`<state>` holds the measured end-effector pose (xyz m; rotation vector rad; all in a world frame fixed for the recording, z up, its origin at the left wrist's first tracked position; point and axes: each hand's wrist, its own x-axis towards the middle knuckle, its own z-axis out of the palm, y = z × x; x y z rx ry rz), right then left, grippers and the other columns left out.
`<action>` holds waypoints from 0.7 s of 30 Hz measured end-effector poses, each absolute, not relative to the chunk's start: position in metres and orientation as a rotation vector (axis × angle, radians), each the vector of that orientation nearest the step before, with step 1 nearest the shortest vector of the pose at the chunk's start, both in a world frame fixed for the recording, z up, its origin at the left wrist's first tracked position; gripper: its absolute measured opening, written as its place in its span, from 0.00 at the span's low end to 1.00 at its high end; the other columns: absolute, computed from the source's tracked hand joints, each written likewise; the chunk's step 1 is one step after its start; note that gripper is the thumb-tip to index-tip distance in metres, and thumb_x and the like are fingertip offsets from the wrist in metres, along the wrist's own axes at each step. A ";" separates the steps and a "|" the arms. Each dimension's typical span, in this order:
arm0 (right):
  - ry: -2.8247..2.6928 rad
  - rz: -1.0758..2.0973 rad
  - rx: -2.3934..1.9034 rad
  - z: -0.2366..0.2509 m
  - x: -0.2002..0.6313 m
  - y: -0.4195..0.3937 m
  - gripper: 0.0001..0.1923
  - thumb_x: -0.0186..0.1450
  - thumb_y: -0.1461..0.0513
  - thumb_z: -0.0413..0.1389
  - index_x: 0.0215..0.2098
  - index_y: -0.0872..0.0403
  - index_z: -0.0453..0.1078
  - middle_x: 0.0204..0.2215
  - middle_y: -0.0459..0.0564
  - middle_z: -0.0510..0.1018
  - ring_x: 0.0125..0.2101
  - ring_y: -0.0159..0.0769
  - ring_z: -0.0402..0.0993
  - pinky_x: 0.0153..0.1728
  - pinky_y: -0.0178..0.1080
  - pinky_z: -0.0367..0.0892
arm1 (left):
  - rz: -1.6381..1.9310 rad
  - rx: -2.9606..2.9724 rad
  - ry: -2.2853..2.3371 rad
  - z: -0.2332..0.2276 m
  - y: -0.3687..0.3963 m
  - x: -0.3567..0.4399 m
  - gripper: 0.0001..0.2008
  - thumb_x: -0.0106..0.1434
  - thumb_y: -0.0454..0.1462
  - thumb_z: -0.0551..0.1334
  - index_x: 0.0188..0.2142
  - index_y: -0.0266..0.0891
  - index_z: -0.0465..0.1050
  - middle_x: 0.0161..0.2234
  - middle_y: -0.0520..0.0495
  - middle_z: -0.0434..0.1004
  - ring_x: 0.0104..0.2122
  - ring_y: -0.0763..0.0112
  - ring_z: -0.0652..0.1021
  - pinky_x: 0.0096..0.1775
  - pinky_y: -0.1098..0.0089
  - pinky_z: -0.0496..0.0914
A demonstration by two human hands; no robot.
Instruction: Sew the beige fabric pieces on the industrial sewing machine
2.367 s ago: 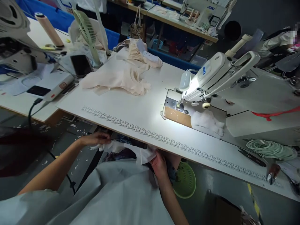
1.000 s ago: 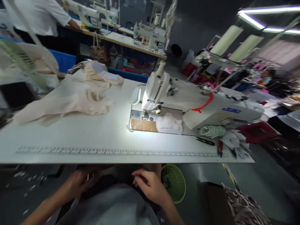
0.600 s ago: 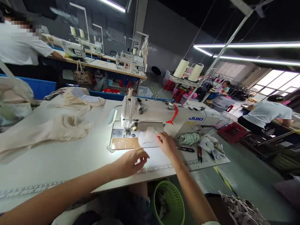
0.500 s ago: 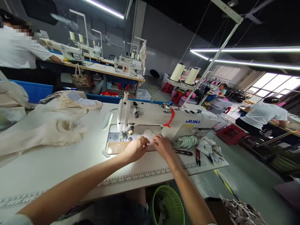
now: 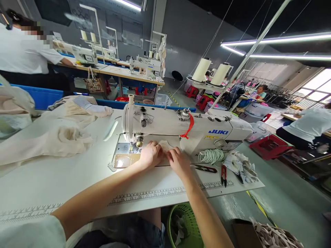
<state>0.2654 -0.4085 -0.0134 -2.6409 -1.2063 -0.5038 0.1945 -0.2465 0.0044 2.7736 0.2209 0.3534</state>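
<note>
Both hands meet over the bed of a white JUKI sewing machine [image 5: 165,124], to the right of its needle and presser foot [image 5: 131,147]. A small cream fabric piece [image 5: 164,144] lies between them, its far edge showing beyond the fingers. My left hand [image 5: 151,154] has its fingers curled and pinched on the fabric piece. My right hand [image 5: 178,160] pinches the same fabric from the other side, fingertips close to the left ones. The part of the fabric under the fingers is hidden.
Cream fabric [image 5: 49,143] is heaped on the table at left. Right of my hands lie a green cord coil [image 5: 210,156], black-handled snips [image 5: 205,168], red snips [image 5: 223,175] and fabric scraps [image 5: 239,165]. A green basket [image 5: 190,220] stands below the table edge. A co-worker [image 5: 28,51] sits at far left.
The view has shifted slightly, and the machine looks a little nearer. My hands have turned slightly over the fabric piece, and more of its far edge shows.
</note>
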 end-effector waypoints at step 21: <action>-1.225 -0.538 -2.672 -0.015 0.260 -0.413 0.05 0.68 0.64 0.51 0.36 0.53 0.69 0.40 0.50 0.75 0.31 0.34 0.71 0.28 0.36 0.53 | 0.321 2.312 0.152 0.015 -0.229 0.144 0.08 0.71 0.36 0.51 0.35 0.42 0.64 0.20 0.55 0.71 0.22 0.69 0.73 0.29 0.71 0.63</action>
